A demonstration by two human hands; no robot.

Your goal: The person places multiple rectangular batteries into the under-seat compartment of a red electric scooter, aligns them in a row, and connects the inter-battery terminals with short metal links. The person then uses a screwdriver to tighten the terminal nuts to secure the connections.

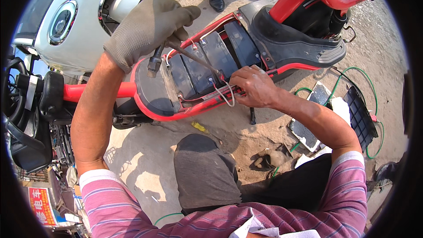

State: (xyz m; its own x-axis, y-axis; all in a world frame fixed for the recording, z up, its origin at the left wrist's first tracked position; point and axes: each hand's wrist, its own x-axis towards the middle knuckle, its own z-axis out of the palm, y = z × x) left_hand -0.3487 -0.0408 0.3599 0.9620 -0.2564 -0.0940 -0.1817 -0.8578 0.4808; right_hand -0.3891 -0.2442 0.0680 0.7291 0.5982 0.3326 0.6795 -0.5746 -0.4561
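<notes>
My left hand (152, 28), in a grey work glove, grips a long-shafted metal tool (195, 56). The shaft slants down to a terminal of a dark battery (218, 53) in the floorboard bay of a red electric scooter (165, 117). A black stub with a threaded brass-coloured end (154, 67) points down below the glove. My bare right hand (252, 86) is at the bay's near edge, fingers bent beside the red and white wires (228, 99); whether it pinches one is hard to tell. Several batteries stand side by side, with wires at their terminals.
A yellow-handled screwdriver (200, 127) and a work glove (272, 158) lie on the ground. At right are foam pieces (312, 129), a black plastic cover (360, 115) and a green cord (373, 86). A white vehicle (82, 23) and a person's shoes (217, 4) are beyond the scooter.
</notes>
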